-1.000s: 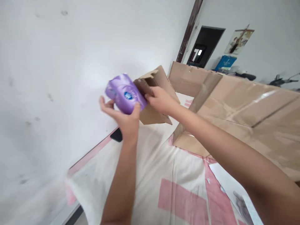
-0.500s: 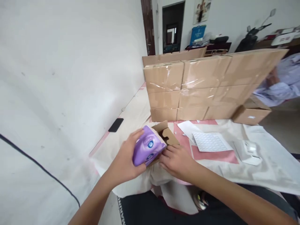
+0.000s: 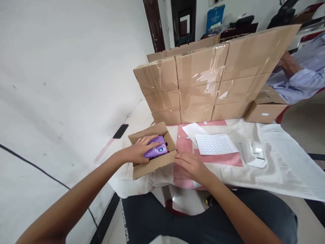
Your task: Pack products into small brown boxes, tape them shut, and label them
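A purple tissue pack (image 3: 158, 149) with a blue label lies inside an open cardboard box (image 3: 153, 166), its flaps standing up and outward. My left hand (image 3: 138, 149) reaches into the box from the left, with its fingers over the pack's top and its thumb along the near side. At the box's near right corner, my right hand (image 3: 191, 165) holds the edge of the flap with bent fingers. The underside of the pack and the box's bottom are hidden.
Taped cardboard boxes (image 3: 198, 81) form a wall behind. Right of my hands are label sheets (image 3: 215, 144) and a white device (image 3: 255, 156). A black phone (image 3: 121, 131) lies by the left wall. Another person's sleeve (image 3: 302, 83) shows behind a small box (image 3: 265, 112).
The tissue pack, tilted above the box before, has gone down into it with my left hand. My right hand has shifted to the box's right corner. The camera view has moved too.
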Available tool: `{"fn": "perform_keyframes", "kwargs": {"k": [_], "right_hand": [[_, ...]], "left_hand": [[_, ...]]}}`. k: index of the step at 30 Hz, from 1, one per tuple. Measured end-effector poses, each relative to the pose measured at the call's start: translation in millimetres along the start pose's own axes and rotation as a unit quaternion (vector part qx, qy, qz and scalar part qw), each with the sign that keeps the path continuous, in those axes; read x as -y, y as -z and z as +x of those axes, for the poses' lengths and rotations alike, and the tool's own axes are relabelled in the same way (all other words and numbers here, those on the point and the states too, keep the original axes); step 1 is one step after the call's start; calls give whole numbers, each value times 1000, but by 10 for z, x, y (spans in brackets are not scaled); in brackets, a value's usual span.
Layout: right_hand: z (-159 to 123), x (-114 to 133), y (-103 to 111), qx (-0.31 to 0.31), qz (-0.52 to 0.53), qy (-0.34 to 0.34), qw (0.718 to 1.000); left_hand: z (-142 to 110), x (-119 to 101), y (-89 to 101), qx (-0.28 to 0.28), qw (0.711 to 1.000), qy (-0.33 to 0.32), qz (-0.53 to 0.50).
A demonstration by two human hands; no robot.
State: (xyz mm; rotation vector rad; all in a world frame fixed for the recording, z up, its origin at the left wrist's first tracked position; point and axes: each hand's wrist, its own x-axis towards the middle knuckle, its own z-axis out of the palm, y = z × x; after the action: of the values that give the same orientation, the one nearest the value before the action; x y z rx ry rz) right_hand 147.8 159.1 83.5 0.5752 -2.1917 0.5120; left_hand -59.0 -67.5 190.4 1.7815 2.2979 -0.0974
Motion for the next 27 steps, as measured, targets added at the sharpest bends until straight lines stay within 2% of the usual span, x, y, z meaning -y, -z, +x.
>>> {"fn": "perform_keyframes", "kwargs": {"k": [3,6,11,14,18,22,27], "right_hand": [[32,64,39,-27,-4,7,1000],[66,123,59,-36,-5,13,999],[93,142,86,-41,-10,-8,999],[55,89,102,-66,-11,-25,997],[-10,29,129,-78,-9,-49,996],[-27,20,195,-119,2,-95,988],[-51,22,283,-143,10,-122,982]], "left_hand": [[58,71,-55,28,998,-58,19],[202,131,-225,32,993,-108,26],[467,130,-502,41,991,-126,19],[525,97,-529,35,993,-111,19],[471,2,-486,23,995,-99,14],[451,-193,-490,15,992,-128,16],[606,-388,-564,-14,990,-138,35]]}}
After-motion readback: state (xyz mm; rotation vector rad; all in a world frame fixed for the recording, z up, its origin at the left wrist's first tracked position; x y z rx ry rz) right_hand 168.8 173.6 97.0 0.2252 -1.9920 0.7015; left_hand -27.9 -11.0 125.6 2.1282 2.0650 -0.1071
